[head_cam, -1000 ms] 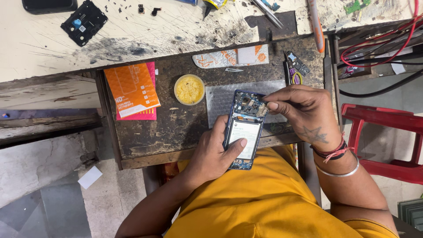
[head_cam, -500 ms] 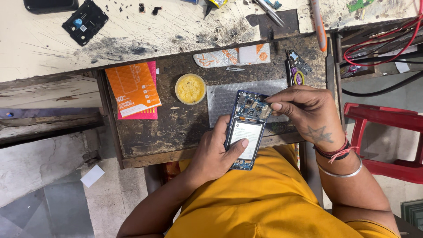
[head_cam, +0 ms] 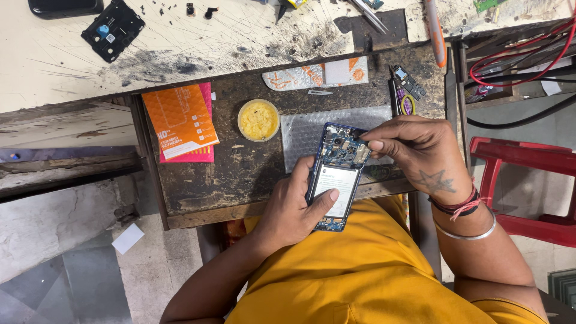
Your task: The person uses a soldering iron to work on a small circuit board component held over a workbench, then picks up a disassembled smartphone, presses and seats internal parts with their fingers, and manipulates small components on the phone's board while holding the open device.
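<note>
The opened phone (head_cam: 336, 177), its back cover off and its circuit board and pale battery bared, lay over the near edge of the dark workbench (head_cam: 240, 174), gripped by the left hand (head_cam: 297, 207): thumb pressed across the battery, the other fingers curled under the left side. The right hand (head_cam: 420, 150) rested at the phone's top right corner, fingertips pinched together on the board; whether they held a small tool could not be told. Under those fingertips lay a sheet of bubble wrap (head_cam: 306, 129). Beyond the left fingers sat a round tin of yellow paste (head_cam: 258, 120), and further left an orange packet (head_cam: 179, 120) over a pink one.
</note>
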### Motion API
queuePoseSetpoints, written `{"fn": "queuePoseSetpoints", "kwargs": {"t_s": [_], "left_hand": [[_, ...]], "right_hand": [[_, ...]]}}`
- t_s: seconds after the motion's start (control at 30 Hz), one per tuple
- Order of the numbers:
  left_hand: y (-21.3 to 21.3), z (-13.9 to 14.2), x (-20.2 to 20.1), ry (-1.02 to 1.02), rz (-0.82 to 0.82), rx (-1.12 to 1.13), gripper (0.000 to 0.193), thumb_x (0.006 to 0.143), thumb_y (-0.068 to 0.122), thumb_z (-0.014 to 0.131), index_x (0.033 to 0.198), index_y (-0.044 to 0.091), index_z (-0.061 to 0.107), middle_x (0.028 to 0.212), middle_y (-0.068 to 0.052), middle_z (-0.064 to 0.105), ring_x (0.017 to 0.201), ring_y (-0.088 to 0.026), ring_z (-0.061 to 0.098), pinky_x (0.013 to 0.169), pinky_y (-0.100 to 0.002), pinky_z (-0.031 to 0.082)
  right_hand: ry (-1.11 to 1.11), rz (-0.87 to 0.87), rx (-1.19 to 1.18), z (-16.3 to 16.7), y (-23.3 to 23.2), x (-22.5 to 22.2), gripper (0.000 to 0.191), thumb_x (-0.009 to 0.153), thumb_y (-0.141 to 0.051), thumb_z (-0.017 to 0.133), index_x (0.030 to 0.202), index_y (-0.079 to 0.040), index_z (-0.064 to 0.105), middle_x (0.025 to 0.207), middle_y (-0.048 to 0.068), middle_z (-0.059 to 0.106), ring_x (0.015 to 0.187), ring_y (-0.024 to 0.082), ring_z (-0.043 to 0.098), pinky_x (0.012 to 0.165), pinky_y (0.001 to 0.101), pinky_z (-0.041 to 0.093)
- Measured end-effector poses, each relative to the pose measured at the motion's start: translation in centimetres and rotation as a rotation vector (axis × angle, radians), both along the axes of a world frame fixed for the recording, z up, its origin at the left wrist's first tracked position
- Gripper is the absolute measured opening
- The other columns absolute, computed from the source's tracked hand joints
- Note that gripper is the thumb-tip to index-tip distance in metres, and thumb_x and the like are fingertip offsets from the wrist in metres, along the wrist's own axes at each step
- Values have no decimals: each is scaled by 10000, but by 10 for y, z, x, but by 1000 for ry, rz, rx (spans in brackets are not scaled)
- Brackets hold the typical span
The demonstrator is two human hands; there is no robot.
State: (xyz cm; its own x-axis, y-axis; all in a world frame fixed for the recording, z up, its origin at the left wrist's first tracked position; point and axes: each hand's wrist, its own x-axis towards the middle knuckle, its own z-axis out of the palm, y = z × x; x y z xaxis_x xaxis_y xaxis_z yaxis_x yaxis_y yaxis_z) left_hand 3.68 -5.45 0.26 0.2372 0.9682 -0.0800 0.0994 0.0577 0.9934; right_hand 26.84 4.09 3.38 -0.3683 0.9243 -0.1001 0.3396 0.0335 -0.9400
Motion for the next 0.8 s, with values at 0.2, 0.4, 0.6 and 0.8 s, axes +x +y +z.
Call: {"fn": "queuePoseSetpoints", "kwargs": {"t_s": [0.2, 0.4, 0.6, 0.8], "left_hand": [[-1, 0, 0, -12, -1, 4, 436, 1018, 198, 665, 1337, -5, 450, 1051, -155, 780, 962, -204, 796, 822, -343, 628], [-2, -1, 0, -9, 3, 14, 440, 1021, 191, 666, 1347, -9, 448, 1047, -155, 782, 953, -201, 797, 818, -339, 627], [-3, -1, 0, -24, 5, 12, 445, 1018, 184, 666, 1350, -13, 445, 1044, -157, 782, 949, -205, 798, 817, -339, 627], [-3, -3, 0, -40, -10, 15, 459, 1024, 181, 658, 1367, -14, 423, 1048, -161, 782, 937, -200, 801, 806, -337, 640]], "right_hand": [[-34, 14, 40, 1, 1, -1, 123, 906, 3, 752, 1022, -21, 784, 871, 66, 749, 780, 106, 691, 713, 239, 560], [-134, 30, 124, 9, -1, -3, 124, 905, -9, 760, 1023, -36, 787, 871, 63, 758, 770, 112, 714, 692, 244, 570], [-160, 25, 283, 18, -6, -12, 170, 876, 1, 788, 1032, -68, 790, 974, 66, 728, 834, 129, 715, 736, 247, 580], [-351, -1, 453, 30, -15, -20, 212, 853, -19, 837, 1053, -78, 797, 952, 81, 725, 839, 175, 722, 716, 283, 558]]}}
